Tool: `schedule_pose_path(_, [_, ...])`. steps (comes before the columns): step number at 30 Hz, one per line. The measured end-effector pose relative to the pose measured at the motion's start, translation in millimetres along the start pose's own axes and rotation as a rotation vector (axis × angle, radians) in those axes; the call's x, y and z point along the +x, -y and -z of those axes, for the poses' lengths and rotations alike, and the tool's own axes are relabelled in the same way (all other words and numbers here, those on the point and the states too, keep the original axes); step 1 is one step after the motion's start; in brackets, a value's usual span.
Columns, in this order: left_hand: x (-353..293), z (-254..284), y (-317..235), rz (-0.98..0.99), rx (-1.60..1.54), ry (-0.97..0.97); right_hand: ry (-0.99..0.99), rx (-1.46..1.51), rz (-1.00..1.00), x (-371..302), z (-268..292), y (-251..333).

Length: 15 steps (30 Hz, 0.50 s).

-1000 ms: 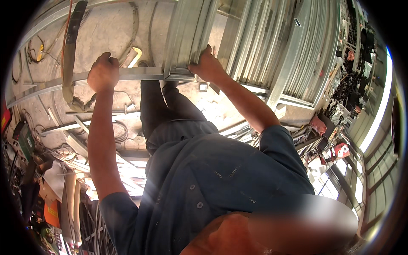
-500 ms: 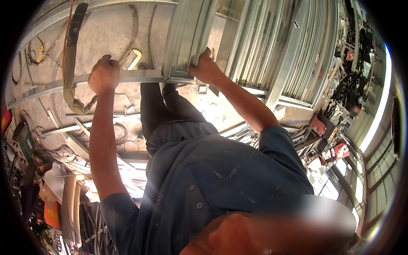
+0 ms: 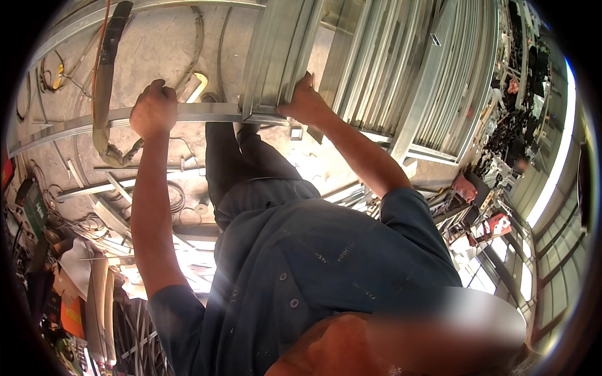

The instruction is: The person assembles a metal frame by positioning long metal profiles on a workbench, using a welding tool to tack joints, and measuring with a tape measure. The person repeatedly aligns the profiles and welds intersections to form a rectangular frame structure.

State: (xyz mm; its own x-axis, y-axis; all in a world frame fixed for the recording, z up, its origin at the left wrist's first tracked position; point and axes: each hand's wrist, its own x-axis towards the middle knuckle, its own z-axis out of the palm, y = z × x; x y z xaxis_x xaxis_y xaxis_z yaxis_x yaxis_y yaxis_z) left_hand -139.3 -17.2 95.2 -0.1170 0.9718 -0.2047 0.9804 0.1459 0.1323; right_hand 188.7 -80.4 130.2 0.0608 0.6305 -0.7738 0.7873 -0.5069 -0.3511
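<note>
Left hand (image 3: 152, 109) is fisting round the long grey metal channel rail (image 3: 207, 113), right hand (image 3: 305, 103) is pressing spread fingers on the rail's end beside the stacked galvanised steel profiles (image 3: 279, 56). Rail's looking stiff, light-ish w/ sharp thin edges, prob best gripped round the flanges, hands well apart.

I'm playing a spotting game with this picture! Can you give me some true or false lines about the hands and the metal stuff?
1. The left hand is wrapped around a long metal bar. True.
2. The right hand holds a hammer. False: it rests on the end of a bundle of metal strips, with no tool in it.
3. Both hands are on the metal at once. True.
4. The shirt is bright red. False: it is dark blue, with short sleeves.
5. The floor under the bar is grass. False: it looks like bare concrete with cables lying on it.
</note>
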Motion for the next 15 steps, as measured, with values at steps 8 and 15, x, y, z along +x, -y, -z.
schedule_pose_path(8, [-0.6, 0.2, -0.6, 0.004, -0.004, -0.003, 0.003, -0.005, -0.027, 1.4, -2.6, -0.3])
schedule_pose_path(15, [0.6, 6.2, -2.9, 0.027, 0.021, 0.068, 0.024, 0.037, -0.011, 2.8, -3.0, -3.4])
